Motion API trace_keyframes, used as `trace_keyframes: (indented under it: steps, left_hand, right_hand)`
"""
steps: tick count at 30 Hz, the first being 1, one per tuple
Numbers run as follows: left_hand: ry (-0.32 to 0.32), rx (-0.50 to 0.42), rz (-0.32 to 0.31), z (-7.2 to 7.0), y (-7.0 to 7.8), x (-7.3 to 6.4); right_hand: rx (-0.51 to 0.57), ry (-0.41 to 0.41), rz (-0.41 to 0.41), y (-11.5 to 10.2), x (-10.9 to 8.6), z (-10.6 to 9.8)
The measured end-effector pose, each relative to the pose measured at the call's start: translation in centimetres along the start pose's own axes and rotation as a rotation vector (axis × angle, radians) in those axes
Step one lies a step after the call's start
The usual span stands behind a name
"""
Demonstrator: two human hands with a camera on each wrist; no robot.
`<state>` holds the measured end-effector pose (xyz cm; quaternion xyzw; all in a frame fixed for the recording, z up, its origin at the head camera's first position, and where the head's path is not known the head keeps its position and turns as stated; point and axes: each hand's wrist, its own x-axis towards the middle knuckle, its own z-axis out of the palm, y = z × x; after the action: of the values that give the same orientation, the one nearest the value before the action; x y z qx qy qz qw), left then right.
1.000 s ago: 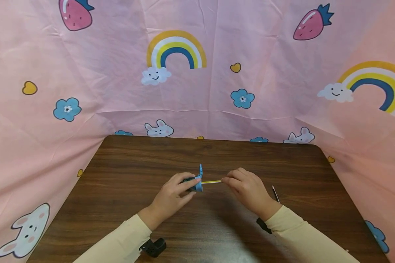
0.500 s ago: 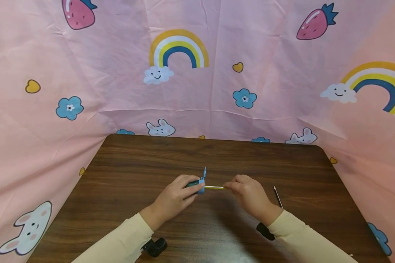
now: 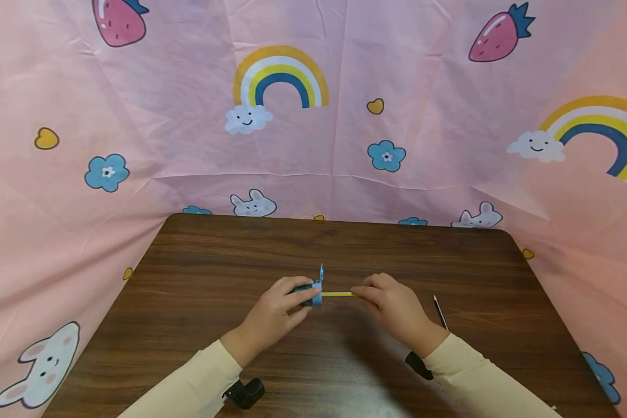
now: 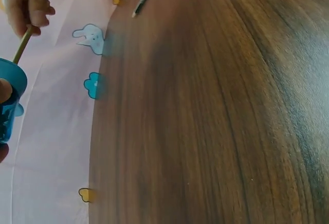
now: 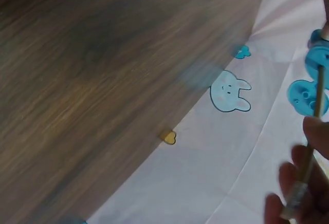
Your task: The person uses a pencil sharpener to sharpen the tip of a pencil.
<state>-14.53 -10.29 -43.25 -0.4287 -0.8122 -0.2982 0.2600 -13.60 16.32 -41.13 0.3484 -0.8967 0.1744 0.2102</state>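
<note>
- Turned, as I read it, the yellow pencil [image 3: 337, 294] shows me plain yellow along the top where a white stripe ran half a second ago, and it lies level now instead of dipping slightly to the right. That fits a twist inside the blue sharpener [image 4: 18, 82]; how deep the tip sits, I cannot see.
- Nearest me, cream sleeves [image 3: 188, 380] in smooth cloth, with a black wrist device [image 3: 244, 393] under the left one.
- Ahead of that, the left hand [image 3: 271, 310] grips the sharpener sideways above the table: glossy collar, darker see-through body, rounded flip lid [image 3: 321, 273] standing open.
- Opposite, the right hand [image 3: 394, 302] pinches the slim wooden pencil near its back end. Its pale, shiny end blurs in my right wrist view; its front enters the collar.
- Just beyond the right wrist, a dark pencil [image 3: 440, 312] with a pale tip lies untouched on the wood.
- Underneath, the brown table [image 3: 240, 249] has straight grain, a dull sheen and rounded far corners.
- Farthest, creased pink cloth [image 3: 188, 87] printed with rainbows, strawberries, flowers and rabbits.
</note>
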Motion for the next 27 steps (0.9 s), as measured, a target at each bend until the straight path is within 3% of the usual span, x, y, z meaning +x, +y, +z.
trace_keyframes:
  steps: [7, 12, 15, 17, 20, 22, 24, 27]
  left_hand:
    - [-0.023, -0.086, -0.159, -0.5, 0.4, 0.3]
    - [-0.048, -0.068, -0.156, -0.6, 0.6, 0.4]
    - [-0.050, -0.020, -0.082, -0.6, 0.4, 0.3]
    - [-0.041, 0.011, -0.007, -0.5, 0.3, 0.2]
    - [-0.027, 0.041, 0.100, -0.4, 0.1, 0.1]
    - [-0.026, 0.038, 0.131, -0.3, 0.0, 0.0]
    - [-0.030, 0.021, 0.110, -0.1, 0.0, -0.1]
    - [-0.039, 0.003, 0.028, 0.0, 0.2, 0.0]
  right_hand:
    - [-0.090, 0.185, -0.138, 0.3, 0.0, 0.6]
    - [-0.122, 0.211, -0.132, 0.1, 0.0, 0.6]
    - [-0.046, 0.128, -0.059, -0.2, -0.1, 0.4]
    - [0.101, -0.001, 0.045, -0.3, 0.0, 0.1]
    - [0.374, -0.228, 0.265, -0.1, 0.3, -0.7]
    - [0.466, -0.333, 0.366, 0.1, 0.6, -1.1]
    - [0.418, -0.372, 0.358, 0.1, 0.9, -1.2]
    - [0.185, -0.294, 0.224, -0.3, 0.9, -1.0]
